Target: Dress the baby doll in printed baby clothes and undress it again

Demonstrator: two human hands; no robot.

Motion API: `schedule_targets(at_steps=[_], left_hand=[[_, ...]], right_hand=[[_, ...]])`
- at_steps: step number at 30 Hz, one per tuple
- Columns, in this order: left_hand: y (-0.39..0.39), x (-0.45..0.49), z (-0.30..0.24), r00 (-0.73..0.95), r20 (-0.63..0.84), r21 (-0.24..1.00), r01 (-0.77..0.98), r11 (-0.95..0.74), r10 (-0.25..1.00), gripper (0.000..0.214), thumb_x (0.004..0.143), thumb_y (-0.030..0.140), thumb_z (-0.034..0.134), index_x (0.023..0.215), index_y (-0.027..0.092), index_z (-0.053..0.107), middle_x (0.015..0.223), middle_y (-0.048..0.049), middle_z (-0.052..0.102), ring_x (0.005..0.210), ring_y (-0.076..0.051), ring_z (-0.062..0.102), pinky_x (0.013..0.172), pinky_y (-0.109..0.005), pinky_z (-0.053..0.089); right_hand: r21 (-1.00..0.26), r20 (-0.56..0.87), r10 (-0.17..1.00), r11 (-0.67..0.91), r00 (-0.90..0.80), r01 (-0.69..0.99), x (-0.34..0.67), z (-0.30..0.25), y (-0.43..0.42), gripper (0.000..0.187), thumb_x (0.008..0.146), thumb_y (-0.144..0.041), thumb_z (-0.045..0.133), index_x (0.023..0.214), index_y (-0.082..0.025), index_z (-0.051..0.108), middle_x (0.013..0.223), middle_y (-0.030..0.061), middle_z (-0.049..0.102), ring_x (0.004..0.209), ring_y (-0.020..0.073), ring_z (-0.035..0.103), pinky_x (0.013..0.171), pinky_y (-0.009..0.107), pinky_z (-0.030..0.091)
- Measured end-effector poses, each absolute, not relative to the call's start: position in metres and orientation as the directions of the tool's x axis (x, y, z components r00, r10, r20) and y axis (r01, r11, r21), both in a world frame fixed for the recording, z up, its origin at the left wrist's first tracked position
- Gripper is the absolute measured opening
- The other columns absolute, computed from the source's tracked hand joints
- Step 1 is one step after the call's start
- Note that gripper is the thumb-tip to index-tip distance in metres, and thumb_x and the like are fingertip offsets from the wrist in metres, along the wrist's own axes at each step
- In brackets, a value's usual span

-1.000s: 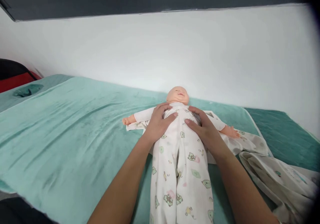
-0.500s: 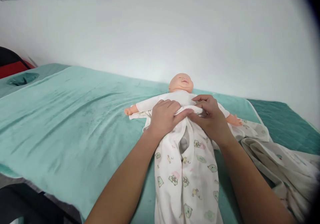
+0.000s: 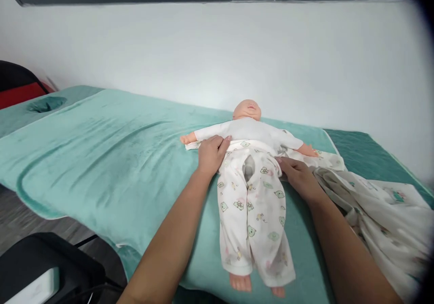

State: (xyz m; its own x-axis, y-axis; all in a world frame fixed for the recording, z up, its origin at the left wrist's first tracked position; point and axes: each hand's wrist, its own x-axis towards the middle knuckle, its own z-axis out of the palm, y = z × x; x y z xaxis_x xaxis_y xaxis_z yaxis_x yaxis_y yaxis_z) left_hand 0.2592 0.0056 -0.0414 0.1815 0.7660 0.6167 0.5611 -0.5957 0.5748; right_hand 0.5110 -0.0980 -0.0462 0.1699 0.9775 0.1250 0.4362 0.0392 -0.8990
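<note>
A baby doll (image 3: 247, 110) in a white long-sleeved top (image 3: 246, 130) lies on its back, arms spread. White trousers (image 3: 252, 204) printed with green animals cover its legs, with an opening at the crotch and bare feet showing below the hems. My left hand (image 3: 212, 152) is closed at the left end of the waistband, fingers curled and thumb towards the doll's belly. On the other side, my right hand (image 3: 295, 174) pinches the trousers' edge at the hip. Its fingertips are partly hidden by the cloth.
The doll lies on a bed with a pale green cover (image 3: 111, 159). Crumpled white printed cloth (image 3: 379, 209) lies to the right. A white wall (image 3: 217, 51) stands behind. At lower left is a black chair (image 3: 50, 254) with a white device (image 3: 37, 288) on it.
Both hands have moved apart from the middle of the waistband to the doll's sides. The waistband now lies flatter across the belly. The view has shifted, bringing the feet into sight.
</note>
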Motion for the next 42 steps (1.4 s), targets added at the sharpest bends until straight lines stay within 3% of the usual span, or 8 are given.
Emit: schedule_targets(at_steps=[8,15,20,24,27,33,38,42], left_hand=[[-0.043,0.246,-0.051,0.128,0.447,0.816,0.349,-0.462,0.886,0.019,0.093,0.039,0.059,0.094,0.021,0.06,0.105,-0.0054,0.056,0.093,-0.016,0.055,0.082,-0.029,0.045],[-0.071,0.243,-0.048,0.11,0.388,0.871,0.283,-0.403,0.915,0.023,0.09,0.041,0.062,0.081,0.02,0.057,0.117,-0.0073,0.055,0.107,-0.019,0.057,0.089,-0.031,0.047],[-0.103,0.238,-0.05,0.103,0.416,0.855,0.295,-0.427,0.904,0.023,0.092,0.038,0.061,0.078,0.02,0.057,0.117,-0.0071,0.057,0.113,-0.02,0.056,0.101,-0.036,0.044],[-0.127,0.234,-0.056,0.126,0.376,0.876,0.275,-0.396,0.918,0.019,0.09,0.039,0.063,0.086,0.021,0.058,0.125,-0.0084,0.055,0.121,-0.022,0.054,0.104,-0.038,0.043],[-0.133,0.234,-0.059,0.174,0.318,0.905,0.236,-0.353,0.932,0.028,0.083,0.041,0.072,0.099,0.023,0.058,0.138,-0.0103,0.051,0.131,-0.026,0.05,0.108,-0.042,0.041],[-0.118,0.242,-0.06,0.158,0.268,0.952,0.112,-0.287,0.95,0.028,0.081,0.038,0.074,0.098,0.022,0.058,0.15,-0.0101,0.046,0.131,-0.027,0.052,0.106,-0.042,0.044],[-0.09,0.25,-0.057,0.124,0.318,0.938,0.107,-0.331,0.94,0.023,0.083,0.037,0.071,0.094,0.021,0.058,0.147,-0.0099,0.05,0.13,-0.025,0.053,0.104,-0.04,0.044],[-0.073,0.255,-0.055,0.119,0.337,0.927,0.134,-0.352,0.934,0.022,0.085,0.036,0.067,0.099,0.022,0.059,0.144,-0.0093,0.053,0.124,-0.023,0.057,0.102,-0.038,0.046]], right_hand=[[-0.905,-0.001,0.998,0.026,-0.064,0.424,0.513,-0.041,-0.106,0.04,0.073,-0.05,0.077,0.098,-0.022,0.063,0.085,-0.0004,0.063,0.077,0.0187,0.056,0.066,0.028,0.044],[-0.831,0.017,0.983,-0.087,0.181,0.549,0.486,-0.038,-0.117,0.029,0.072,-0.046,0.072,0.082,-0.019,0.067,0.075,-0.001,0.064,0.073,0.0185,0.054,0.063,0.028,0.041],[-0.807,0.143,0.926,-0.095,0.349,0.583,0.472,-0.042,-0.122,0.025,0.07,-0.034,0.066,0.059,-0.022,0.048,0.055,-0.0053,0.042,0.061,0.0138,0.039,0.053,0.026,0.03],[-0.826,0.261,0.874,-0.018,0.41,0.563,0.466,-0.046,-0.126,0.018,0.072,-0.029,0.059,0.062,-0.023,0.046,0.057,-0.0054,0.043,0.063,0.014,0.039,0.056,0.026,0.03],[-0.855,0.227,0.92,0.031,0.32,0.518,0.466,-0.047,-0.126,0.006,0.074,-0.027,0.057,0.074,-0.023,0.052,0.066,-0.0046,0.051,0.066,0.0152,0.044,0.06,0.026,0.034],[-0.949,0.136,0.974,0.076,0.182,0.305,0.47,-0.05,-0.125,0.02,0.075,-0.028,0.065,0.089,-0.025,0.05,0.078,-0.0052,0.053,0.071,0.0152,0.048,0.061,0.025,0.039],[-0.944,0.153,0.979,0.105,0.134,0.312,0.472,-0.048,-0.124,0.042,0.075,-0.044,0.075,0.108,-0.024,0.056,0.1,-0.0001,0.062,0.094,0.0201,0.057,0.079,0.03,0.047],[-0.948,0.116,0.989,0.083,0.091,0.307,0.472,-0.045,-0.121,0.052,0.071,-0.048,0.08,0.112,-0.023,0.06,0.105,0.002,0.066,0.098,0.0225,0.059,0.08,0.031,0.048]])
